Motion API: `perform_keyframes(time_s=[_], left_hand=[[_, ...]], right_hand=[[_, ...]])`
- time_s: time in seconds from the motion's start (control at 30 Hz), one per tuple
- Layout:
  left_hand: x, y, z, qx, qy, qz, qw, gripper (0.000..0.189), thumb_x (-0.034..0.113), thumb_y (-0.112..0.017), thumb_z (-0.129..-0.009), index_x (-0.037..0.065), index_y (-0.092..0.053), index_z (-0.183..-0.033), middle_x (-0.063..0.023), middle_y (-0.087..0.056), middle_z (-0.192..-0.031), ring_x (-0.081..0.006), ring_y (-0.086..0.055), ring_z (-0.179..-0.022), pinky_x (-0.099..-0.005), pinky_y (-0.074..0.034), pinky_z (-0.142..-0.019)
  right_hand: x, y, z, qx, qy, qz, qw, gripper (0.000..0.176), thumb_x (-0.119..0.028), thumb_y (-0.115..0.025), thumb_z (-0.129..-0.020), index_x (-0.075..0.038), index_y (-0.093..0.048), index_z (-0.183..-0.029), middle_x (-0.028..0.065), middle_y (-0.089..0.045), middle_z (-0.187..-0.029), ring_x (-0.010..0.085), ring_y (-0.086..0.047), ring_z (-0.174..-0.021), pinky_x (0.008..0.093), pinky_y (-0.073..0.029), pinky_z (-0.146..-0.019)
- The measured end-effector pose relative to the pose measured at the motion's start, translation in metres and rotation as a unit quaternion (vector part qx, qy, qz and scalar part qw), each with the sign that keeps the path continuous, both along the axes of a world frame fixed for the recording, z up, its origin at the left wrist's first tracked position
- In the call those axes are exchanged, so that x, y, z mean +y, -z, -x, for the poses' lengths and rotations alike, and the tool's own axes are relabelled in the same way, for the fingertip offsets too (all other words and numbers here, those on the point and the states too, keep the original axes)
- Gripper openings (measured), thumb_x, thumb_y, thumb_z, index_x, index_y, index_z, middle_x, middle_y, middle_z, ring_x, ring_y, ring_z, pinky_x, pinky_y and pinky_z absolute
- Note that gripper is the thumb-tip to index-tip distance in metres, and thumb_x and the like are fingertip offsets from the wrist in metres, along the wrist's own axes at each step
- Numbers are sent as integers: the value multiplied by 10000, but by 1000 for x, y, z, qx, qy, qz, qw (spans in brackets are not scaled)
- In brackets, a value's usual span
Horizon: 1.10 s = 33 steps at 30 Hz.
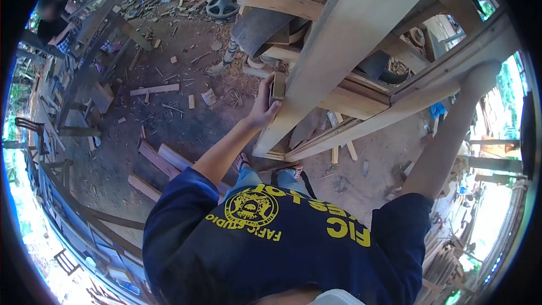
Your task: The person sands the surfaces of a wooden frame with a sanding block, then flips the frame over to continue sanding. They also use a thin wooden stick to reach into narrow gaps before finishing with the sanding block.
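Observation:
A large pale wooden frame [342, 39] leans up in front of me, with long side beams and short crosspieces. My left hand [267, 106] is wrapped around a small rectangular block [278, 87], tan with a darker face, held against the left edge of the near beam. Its thumb lies over the block's lower end. At the far right, my right hand [483, 75] grips the other long beam [418, 99] of the same frame; its fingertips are hard to make out near the edge of the view.
Behind the frame stands a pile of timber and curved dark pieces [262, 31]. Planks [158, 161] lie on the dirt floor by my feet, among scattered offcuts [155, 89]. A wheel-like base with an upright pole [221, 7] stands farther back. Another person [55, 25] is at the upper left.

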<state>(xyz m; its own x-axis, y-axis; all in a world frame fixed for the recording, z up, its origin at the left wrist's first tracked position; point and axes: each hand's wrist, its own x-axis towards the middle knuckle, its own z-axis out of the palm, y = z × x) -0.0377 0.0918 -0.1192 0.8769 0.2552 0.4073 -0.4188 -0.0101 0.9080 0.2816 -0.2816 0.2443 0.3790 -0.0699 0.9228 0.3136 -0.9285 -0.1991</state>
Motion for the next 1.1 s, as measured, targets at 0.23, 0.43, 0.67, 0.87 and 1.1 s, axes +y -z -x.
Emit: perform_keyframes(time_s=[0.23, 0.43, 0.67, 0.87, 1.1], left_hand=[[22, -208, -62, -155, -9, -79, 985, 764, 456, -535, -969, -40, -209, -1450, -210, -422, -1359, -268, -391, -1303, -389, -293, -1103], [27, -315, -100, -260, 87, -1, 962, 536, 422, -426, -1042, -36, -364, -1314, -150, -461, -1215, -209, -450, -1128, -345, -374, -989], [11, -58, -26, -67, -6, -54, 996, 826, 507, -496, -951, -73, -178, -1447, -221, -380, -1401, -298, -360, -1339, -414, -252, -1122], [-7, 11, 17, -2, -13, -51, 999, 846, 536, -483, -950, -67, -166, -1451, -227, -381, -1395, -302, -374, -1326, -428, -268, -1111], [24, -183, -68, -203, -38, -126, 970, 731, 392, -488, -974, -65, -174, -1449, -217, -397, -1382, -293, -398, -1303, -418, -291, -1103]], right_hand=[[13, 0, 9, 27, -11, -26, 999, 337, -318, -353, -1001, -57, -559, -1053, 199, -693, -953, 368, -686, -891, 471, -544, -755], [12, -4, 7, 52, -15, -87, 995, 445, -399, -307, -1011, -59, -594, -1020, 224, -690, -955, 394, -668, -954, 489, -512, -830], [5, -2, 0, 55, 52, -38, 996, 420, -399, -316, -1012, -95, -572, -1148, 242, -688, -999, 443, -662, -945, 522, -527, -817], [21, -6, 20, 83, -3, -110, 990, 399, -379, -311, -1013, -89, -572, -1096, 246, -685, -986, 433, -665, -946, 517, -525, -817], [54, -19, 56, 127, -59, -261, 955, 656, -522, -261, -961, -18, -633, -1155, 300, -647, -1106, 449, -610, -1074, 503, -460, -902]])
